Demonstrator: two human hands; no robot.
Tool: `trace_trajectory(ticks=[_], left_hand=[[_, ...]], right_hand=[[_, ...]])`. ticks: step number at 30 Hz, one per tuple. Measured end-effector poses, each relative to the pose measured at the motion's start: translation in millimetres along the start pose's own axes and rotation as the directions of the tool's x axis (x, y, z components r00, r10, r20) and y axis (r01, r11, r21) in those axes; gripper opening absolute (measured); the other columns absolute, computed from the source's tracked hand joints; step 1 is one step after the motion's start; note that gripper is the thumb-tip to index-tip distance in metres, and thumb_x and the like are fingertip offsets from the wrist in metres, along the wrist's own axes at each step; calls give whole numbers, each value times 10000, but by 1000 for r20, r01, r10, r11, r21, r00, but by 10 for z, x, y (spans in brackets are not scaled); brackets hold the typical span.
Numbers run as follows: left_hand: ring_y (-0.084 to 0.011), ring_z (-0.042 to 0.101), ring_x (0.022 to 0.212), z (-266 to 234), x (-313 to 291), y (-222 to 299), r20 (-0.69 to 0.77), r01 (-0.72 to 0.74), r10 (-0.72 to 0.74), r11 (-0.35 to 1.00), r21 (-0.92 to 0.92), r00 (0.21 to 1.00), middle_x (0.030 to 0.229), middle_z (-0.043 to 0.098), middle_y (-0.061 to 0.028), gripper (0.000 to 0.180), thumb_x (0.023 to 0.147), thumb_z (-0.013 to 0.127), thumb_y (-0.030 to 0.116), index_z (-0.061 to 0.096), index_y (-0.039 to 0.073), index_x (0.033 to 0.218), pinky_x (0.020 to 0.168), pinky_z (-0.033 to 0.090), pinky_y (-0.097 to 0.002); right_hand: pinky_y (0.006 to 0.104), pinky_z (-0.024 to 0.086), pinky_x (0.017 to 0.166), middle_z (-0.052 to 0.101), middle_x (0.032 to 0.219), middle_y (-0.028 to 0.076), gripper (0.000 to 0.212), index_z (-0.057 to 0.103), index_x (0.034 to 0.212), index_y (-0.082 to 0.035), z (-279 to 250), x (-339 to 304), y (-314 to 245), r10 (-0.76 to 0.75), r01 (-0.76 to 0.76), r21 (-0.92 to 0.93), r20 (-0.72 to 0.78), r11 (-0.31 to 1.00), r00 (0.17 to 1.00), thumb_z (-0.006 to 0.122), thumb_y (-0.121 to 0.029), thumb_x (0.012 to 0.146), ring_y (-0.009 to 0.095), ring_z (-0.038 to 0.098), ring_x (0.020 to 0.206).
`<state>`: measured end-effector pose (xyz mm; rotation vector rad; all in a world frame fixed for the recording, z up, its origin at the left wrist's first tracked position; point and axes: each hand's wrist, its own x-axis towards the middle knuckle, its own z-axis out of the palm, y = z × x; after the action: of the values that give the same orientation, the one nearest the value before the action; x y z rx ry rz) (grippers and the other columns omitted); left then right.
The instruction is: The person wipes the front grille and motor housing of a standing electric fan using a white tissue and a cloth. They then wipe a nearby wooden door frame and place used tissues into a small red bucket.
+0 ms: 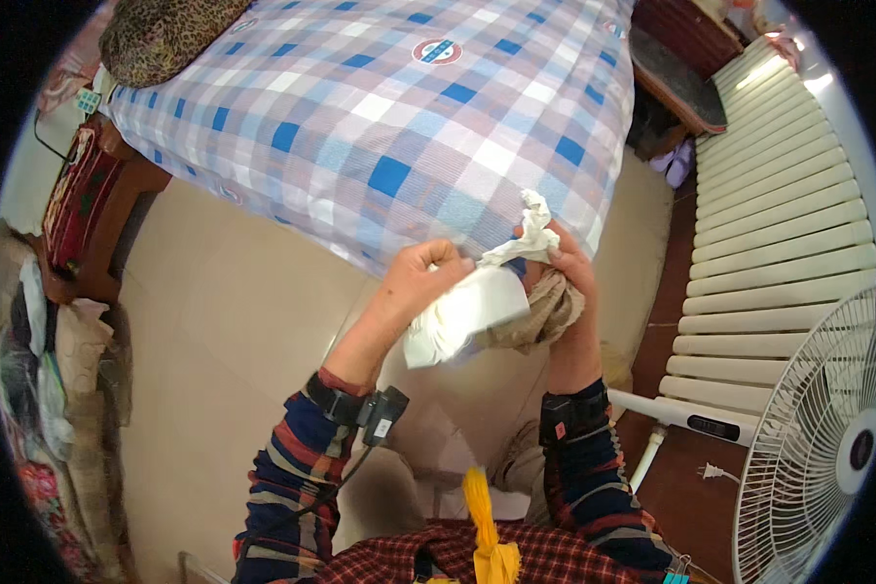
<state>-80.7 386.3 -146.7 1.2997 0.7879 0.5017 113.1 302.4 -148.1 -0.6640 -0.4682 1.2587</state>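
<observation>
My left hand [422, 282] is closed in a pinch at one end of a crumpled white strip [526, 243] that looks like thin cloth or paper. The strip's other end bunches up against the fingers of my right hand [576, 277]. A crumpled beige-brown cloth [552, 310] is also gripped in that hand, below the strip. Between both hands hangs a bright white flat sheet or pouch [472, 310], partly washed out by light. Its exact kind I cannot make out. Everything is held up just in front of the bed's near edge.
A bed with a blue-and-white checked sheet [389, 175] fills the far side. At right stand a white radiator [749, 263] and a white fan [837, 457]. Wooden furniture with a red cover [73, 200] is at left, clothes and bags [78, 360] nearer me.
</observation>
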Motion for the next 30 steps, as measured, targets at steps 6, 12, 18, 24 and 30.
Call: trace_trajectory(ticks=[6,12,18,24,30], left_hand=[[-71,555,735,-222,-545,226,-165,1,6,999,41,986,809,606,-20,477,845,660,167,486,28,1267,639,467,-221],[-119,585,884,-638,-2010,845,-230,345,-337,939,-7,913,981,650,-66,333,846,626,133,586,10,1153,767,484,-268],[-166,604,877,-1139,-2640,2079,-220,185,-150,972,146,964,955,644,-92,519,831,627,173,464,40,1306,792,473,-296],[-199,591,774,-1709,-1996,3508,-318,-109,256,904,414,913,828,609,-86,603,809,613,186,401,84,1364,747,468,-319],[-176,567,764,-1549,-1279,4072,-231,-221,336,885,411,913,795,579,-73,587,820,607,198,408,109,1365,716,458,-308]], right_hand=[[293,490,818,628,1114,85,491,567,1244,-21,590,-180,398,225,-233,-563,-85,793,971,662,-76,765,168,600,962],[272,502,764,664,1015,79,373,597,1178,-99,1822,-792,483,577,-356,-790,-4,499,817,580,-36,810,161,629,863],[424,485,701,644,889,134,229,625,1040,-168,2840,-636,-299,631,326,-945,235,-31,740,582,-266,838,358,606,825],[444,477,771,643,989,134,330,622,1080,-148,2388,-390,-1067,491,100,-917,-112,-385,864,565,-363,837,341,598,919],[432,481,803,639,1028,167,386,631,1119,-145,1133,-1014,-1340,322,-224,-852,-404,-474,856,572,-379,817,351,602,939]])
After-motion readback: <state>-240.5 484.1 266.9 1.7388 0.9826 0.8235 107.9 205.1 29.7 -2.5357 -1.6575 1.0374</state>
